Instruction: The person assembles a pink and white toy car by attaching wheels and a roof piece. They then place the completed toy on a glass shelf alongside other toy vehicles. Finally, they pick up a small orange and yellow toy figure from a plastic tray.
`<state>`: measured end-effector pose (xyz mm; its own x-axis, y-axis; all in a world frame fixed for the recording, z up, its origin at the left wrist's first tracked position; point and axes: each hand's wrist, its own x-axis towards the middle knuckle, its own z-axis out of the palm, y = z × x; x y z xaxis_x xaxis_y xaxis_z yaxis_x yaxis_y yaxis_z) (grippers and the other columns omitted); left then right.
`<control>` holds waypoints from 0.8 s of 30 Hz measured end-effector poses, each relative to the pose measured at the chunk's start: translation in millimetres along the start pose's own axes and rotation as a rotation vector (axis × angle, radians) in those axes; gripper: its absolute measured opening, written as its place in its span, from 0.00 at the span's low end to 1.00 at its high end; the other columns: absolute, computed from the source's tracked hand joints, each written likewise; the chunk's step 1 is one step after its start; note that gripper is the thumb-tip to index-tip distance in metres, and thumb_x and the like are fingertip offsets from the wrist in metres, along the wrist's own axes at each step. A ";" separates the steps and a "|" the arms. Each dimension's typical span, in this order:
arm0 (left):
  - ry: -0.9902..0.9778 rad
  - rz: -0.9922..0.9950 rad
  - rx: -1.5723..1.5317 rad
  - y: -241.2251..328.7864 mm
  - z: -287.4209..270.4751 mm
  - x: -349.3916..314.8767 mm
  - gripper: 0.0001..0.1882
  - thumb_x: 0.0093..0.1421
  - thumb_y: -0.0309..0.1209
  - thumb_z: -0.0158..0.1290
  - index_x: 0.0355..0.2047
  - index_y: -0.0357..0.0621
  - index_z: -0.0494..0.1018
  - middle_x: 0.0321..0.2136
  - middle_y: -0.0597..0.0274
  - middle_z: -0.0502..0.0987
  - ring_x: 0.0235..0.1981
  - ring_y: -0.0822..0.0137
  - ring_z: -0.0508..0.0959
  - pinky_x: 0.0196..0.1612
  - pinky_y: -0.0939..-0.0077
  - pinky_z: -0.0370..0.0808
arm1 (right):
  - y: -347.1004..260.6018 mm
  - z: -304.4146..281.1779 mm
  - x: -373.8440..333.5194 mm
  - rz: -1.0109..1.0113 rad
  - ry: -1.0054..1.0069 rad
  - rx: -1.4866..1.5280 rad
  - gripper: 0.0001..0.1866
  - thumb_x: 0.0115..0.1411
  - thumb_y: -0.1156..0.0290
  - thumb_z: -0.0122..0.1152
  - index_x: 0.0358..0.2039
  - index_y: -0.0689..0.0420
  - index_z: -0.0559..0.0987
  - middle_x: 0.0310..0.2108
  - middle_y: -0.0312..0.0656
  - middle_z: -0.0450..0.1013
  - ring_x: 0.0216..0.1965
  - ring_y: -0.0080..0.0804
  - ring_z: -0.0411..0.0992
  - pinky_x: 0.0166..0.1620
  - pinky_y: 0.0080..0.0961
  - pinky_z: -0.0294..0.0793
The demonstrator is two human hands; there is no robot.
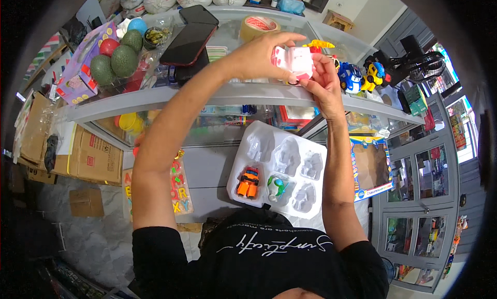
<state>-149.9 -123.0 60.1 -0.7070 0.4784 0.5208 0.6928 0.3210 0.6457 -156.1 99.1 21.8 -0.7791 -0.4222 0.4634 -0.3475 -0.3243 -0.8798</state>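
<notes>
A pink-and-white toy vehicle (299,62) is up over the glass counter, held between both hands. My left hand (256,58) grips its left side, thumb below and a finger reaching across the top. My right hand (327,84) has its fingers around the toy's right and lower edge. Close to my right hand, a blue toy car (350,78) and a yellow toy figure (371,75) stand on the counter. Below, near my body, a white moulded tray (267,170) holds an orange toy truck (249,182) and a green-and-white toy (276,186).
The counter's grey front edge (196,96) runs below my hands. A tape roll (259,26), stacked phones (190,38) and green avocado-like fruits (124,61) sit on it. An open windowed toy box (371,164) stands right of the tray; an alphabet board (181,190) lies left.
</notes>
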 end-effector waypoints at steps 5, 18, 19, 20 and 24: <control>0.252 0.024 0.098 10.2 27.6 -15.3 0.42 0.42 0.37 0.70 0.57 0.45 0.65 0.49 0.56 0.73 0.50 0.63 0.73 0.54 0.69 0.69 | 3.6 -4.4 -1.6 -0.055 0.003 0.120 0.33 0.47 0.89 0.60 0.53 0.57 0.62 0.54 0.42 0.66 0.56 0.28 0.66 0.56 0.23 0.67; 0.221 -0.067 -0.070 -13.9 24.4 -26.2 0.30 0.50 0.34 0.65 0.53 0.42 0.69 0.49 0.60 0.73 0.52 0.68 0.71 0.56 0.71 0.67 | 0.6 7.2 -2.6 -0.106 -0.035 -0.168 0.31 0.48 0.83 0.68 0.53 0.61 0.67 0.50 0.41 0.69 0.52 0.27 0.69 0.54 0.26 0.70; 0.189 -0.086 -0.165 -10.6 23.5 -27.8 0.29 0.53 0.34 0.63 0.55 0.41 0.68 0.50 0.60 0.72 0.54 0.67 0.69 0.58 0.70 0.65 | -2.7 9.5 -3.6 -0.094 -0.032 -0.197 0.31 0.48 0.82 0.68 0.53 0.61 0.67 0.49 0.41 0.70 0.51 0.27 0.69 0.53 0.26 0.71; 0.180 -0.090 -0.187 -10.9 23.0 -27.2 0.30 0.53 0.34 0.64 0.55 0.41 0.68 0.50 0.60 0.72 0.53 0.67 0.70 0.57 0.71 0.65 | -4.1 11.1 -4.3 -0.081 -0.029 -0.225 0.31 0.49 0.81 0.69 0.53 0.61 0.68 0.49 0.41 0.70 0.50 0.27 0.70 0.52 0.26 0.71; 0.142 -0.094 -0.229 -18.8 21.2 -25.5 0.31 0.53 0.35 0.63 0.56 0.39 0.67 0.51 0.58 0.72 0.53 0.68 0.71 0.56 0.72 0.67 | 2.3 6.6 -3.1 -0.105 -0.019 -0.237 0.29 0.50 0.79 0.69 0.53 0.62 0.70 0.46 0.42 0.73 0.47 0.27 0.72 0.51 0.25 0.72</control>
<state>-141.9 -123.9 22.9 -0.7905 0.3308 0.5154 0.5847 0.1573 0.7958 -151.0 94.0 19.1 -0.7232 -0.4135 0.5531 -0.5402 -0.1603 -0.8261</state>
